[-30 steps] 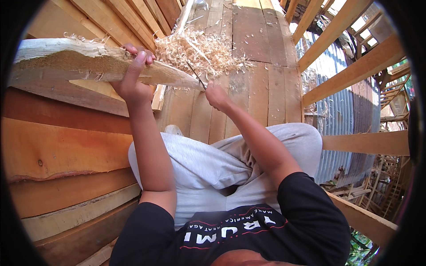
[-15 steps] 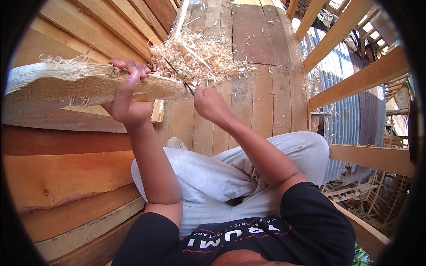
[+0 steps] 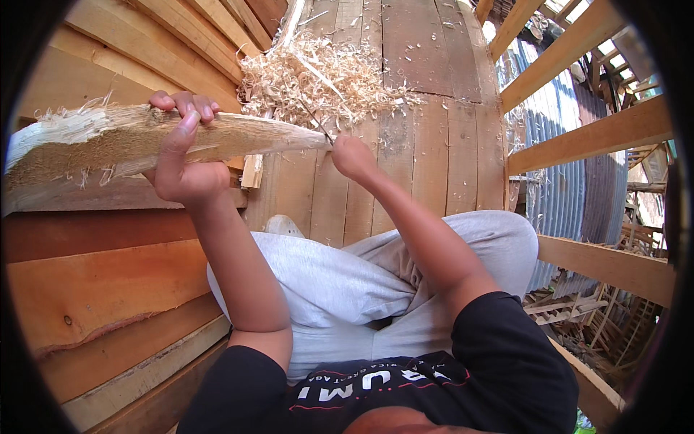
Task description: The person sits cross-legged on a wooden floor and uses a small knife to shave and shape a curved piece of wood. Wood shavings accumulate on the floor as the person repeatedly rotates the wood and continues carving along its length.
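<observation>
A long, rough piece of wood [image 3: 249, 135] reaches from the left rim of the head view to a pale, narrowed tip near the middle. My left hand [image 3: 189, 170] is wrapped round it, thumb on the near side and fingers over the far edge. Closed in a fist, my right hand [image 3: 353, 158] grips a knife at the tip. The thin, dark knife blade [image 3: 315, 118] points up and left, away from me, crossing close to the tip; its handle is hidden in my fist. Frayed fibres stick up along the wood's left part.
Curled wood shavings [image 3: 318, 79] are heaped on the plank floor [image 3: 412, 159] beyond the knife. Plank walls [image 3: 108, 275] stand close on my left. Wooden rails [image 3: 593, 137] run along the right, with corrugated metal sheets [image 3: 553, 173] outside. My crossed legs [image 3: 325, 286] lie below.
My left hand has shifted left along with the wood in the view. My right hand and the knife sit slightly farther right, still at the wood's tip.
</observation>
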`<action>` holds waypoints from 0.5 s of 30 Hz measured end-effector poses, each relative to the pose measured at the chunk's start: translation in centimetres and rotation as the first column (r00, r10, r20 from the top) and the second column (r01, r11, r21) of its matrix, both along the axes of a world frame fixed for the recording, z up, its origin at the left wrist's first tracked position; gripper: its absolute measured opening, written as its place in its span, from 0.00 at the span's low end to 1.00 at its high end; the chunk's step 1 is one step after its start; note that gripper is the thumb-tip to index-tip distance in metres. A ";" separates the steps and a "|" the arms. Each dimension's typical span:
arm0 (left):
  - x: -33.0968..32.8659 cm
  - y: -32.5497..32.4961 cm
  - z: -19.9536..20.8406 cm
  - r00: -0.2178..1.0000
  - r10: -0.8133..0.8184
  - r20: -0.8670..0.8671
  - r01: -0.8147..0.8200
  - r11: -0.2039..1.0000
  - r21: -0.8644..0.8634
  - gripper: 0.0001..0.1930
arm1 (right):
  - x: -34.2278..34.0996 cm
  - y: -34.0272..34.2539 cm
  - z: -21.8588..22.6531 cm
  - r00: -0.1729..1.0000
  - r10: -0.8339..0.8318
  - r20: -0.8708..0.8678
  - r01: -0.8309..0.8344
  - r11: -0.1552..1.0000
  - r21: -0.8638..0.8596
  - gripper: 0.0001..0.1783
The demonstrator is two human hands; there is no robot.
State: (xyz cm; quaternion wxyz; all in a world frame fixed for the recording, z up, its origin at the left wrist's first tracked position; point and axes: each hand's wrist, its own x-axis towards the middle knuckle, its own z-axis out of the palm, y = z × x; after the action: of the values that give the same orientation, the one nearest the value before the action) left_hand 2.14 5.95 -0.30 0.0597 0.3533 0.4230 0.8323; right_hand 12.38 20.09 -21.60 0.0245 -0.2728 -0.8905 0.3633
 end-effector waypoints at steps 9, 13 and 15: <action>-0.4 -0.6 -0.1 1.000 0.002 -0.003 -0.002 1.000 0.020 0.16 | -0.8 -1.7 5.6 0.986 -0.155 -0.061 0.122 0.921 -0.369 0.24; -0.7 -0.8 0.0 0.999 -0.022 0.028 0.021 0.999 0.043 0.17 | -0.2 0.7 1.1 0.964 -0.163 0.209 0.243 0.857 -0.454 0.27; -0.8 -0.9 0.2 0.999 -0.021 0.026 0.020 0.999 0.033 0.17 | -0.2 0.3 1.7 0.972 -0.145 0.187 0.213 0.881 -0.422 0.27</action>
State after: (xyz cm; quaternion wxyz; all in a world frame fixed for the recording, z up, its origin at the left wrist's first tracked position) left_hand 1.37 5.08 -0.13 0.0682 0.3476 0.4048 0.8430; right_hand 12.23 20.37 -19.95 -0.0712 -0.3790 -0.7559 0.5291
